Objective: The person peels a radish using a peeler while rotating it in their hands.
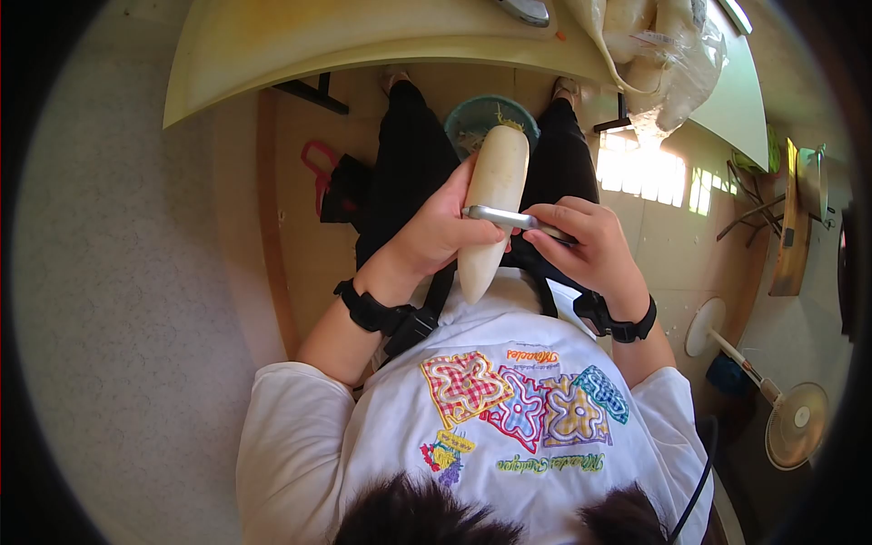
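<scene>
A long white daikon radish point(498, 173) is held over my lap, its tapered end pointing toward my body. My left hand point(440, 222) wraps round it from the left, with the thumb across its lower part. In my right hand point(586, 238) is a metal peeler point(501, 215), gripped by its handle. The peeler's head lies across the middle of the daikon; whether the blade touches the skin is hard to tell. Below the daikon's far end, a teal basin point(481, 113) stands on the floor between my feet with pale peelings in it.
A table point(363, 36) spans the top, its edge just beyond my knees. On it are a plastic bag point(677, 77) of white radishes and a metal object point(525, 11). A standing fan point(795, 422) is at the right, a black bag with pink handles point(341, 186) at the left.
</scene>
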Motion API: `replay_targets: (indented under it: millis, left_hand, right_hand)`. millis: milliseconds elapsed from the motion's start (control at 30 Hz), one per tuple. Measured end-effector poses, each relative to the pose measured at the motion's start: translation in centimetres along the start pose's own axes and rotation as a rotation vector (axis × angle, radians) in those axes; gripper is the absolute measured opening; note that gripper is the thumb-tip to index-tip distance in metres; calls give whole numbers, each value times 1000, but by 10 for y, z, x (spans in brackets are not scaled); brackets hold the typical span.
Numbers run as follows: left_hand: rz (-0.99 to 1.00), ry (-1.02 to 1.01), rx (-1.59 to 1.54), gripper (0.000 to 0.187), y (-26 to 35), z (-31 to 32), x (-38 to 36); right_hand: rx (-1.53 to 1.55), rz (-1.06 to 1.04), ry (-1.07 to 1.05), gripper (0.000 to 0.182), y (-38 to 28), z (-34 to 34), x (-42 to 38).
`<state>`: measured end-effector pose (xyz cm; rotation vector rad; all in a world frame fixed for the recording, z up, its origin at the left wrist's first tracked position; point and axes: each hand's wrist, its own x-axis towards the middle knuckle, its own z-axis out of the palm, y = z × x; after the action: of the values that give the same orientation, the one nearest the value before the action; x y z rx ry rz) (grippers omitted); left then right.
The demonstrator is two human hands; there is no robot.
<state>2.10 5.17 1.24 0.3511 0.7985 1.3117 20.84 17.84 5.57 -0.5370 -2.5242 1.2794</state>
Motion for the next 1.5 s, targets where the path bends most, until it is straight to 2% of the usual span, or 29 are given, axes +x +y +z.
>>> replay_targets:
  millis: [333, 600, 767, 1133, 1200, 1500]
  left_hand:
    - [34, 9, 38, 93, -2, 1, -2]
    - [32, 16, 18, 94, -4, 2, -2]
    - [-55, 8, -64, 95, -13, 6, -3]
    - [-36, 25, -21, 94, -10, 5, -2]
    - [-58, -10, -28, 103, -9, 3, -2]
    - [-68, 34, -2, 102, -6, 9, -9]
  right_hand:
    - [-146, -61, 67, 21, 2, 6, -1]
    - [-147, -64, 105, 21, 5, 10, -1]
    - [-172, -23, 162, 21, 13, 9, 0]
    - [-193, -6, 141, 19, 11, 5, 3]
    - [-197, -9, 145, 18, 10, 5, 4]
    - [-222, -19, 202, 18, 14, 5, 2]
